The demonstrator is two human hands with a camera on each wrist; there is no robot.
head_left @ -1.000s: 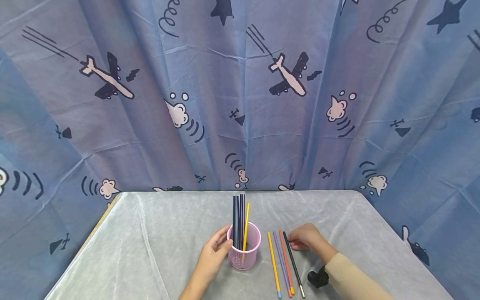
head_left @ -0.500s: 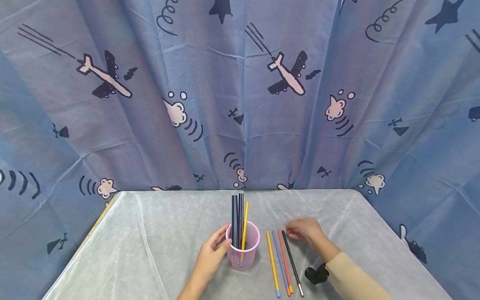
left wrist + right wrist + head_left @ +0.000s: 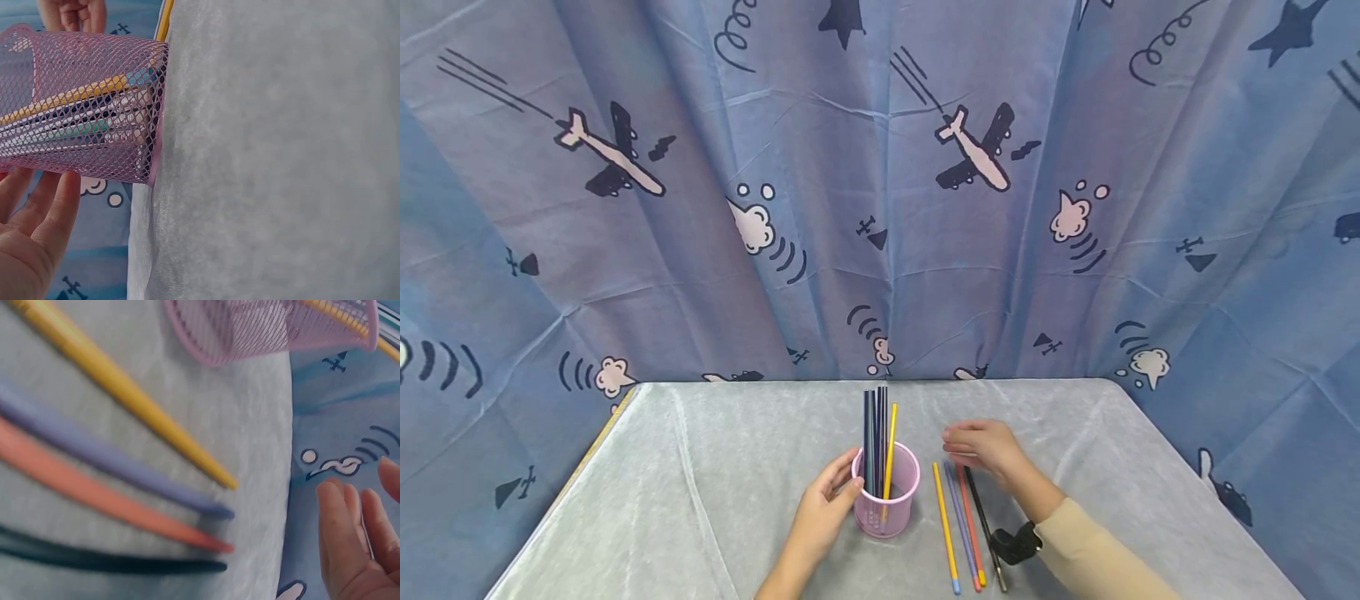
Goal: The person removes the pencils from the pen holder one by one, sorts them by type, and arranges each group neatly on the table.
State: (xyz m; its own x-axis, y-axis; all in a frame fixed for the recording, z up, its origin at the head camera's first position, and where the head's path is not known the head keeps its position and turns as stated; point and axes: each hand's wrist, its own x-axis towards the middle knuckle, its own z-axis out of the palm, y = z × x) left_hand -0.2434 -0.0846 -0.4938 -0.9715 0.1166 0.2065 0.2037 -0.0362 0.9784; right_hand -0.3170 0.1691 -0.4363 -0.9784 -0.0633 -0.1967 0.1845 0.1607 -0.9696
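Observation:
A pink mesh pencil cup (image 3: 901,515) stands upright on the table, holding several dark pencils (image 3: 874,433) and a yellow pencil (image 3: 891,442). My left hand (image 3: 820,512) holds the cup's left side, thumb at the front rim and fingers behind. To the right of the cup, four-colour pencils lie side by side: yellow (image 3: 947,529), purple (image 3: 962,529), red (image 3: 972,533) and black (image 3: 980,508). Over their far ends hovers my right hand (image 3: 988,447), fingers extended and nothing held. In the right wrist view that hand (image 3: 356,540) appears beyond the pencil tips.
A grey cloth covers the table (image 3: 760,442). Behind it hangs a blue curtain (image 3: 820,317) printed with planes and clouds. A black wrist device (image 3: 1017,543) on the right arm overlaps the black pencil in the head view.
My right hand has moved left and farther away, from beside the black pencil's far end to over the row's far ends. My left hand and the cup stay put.

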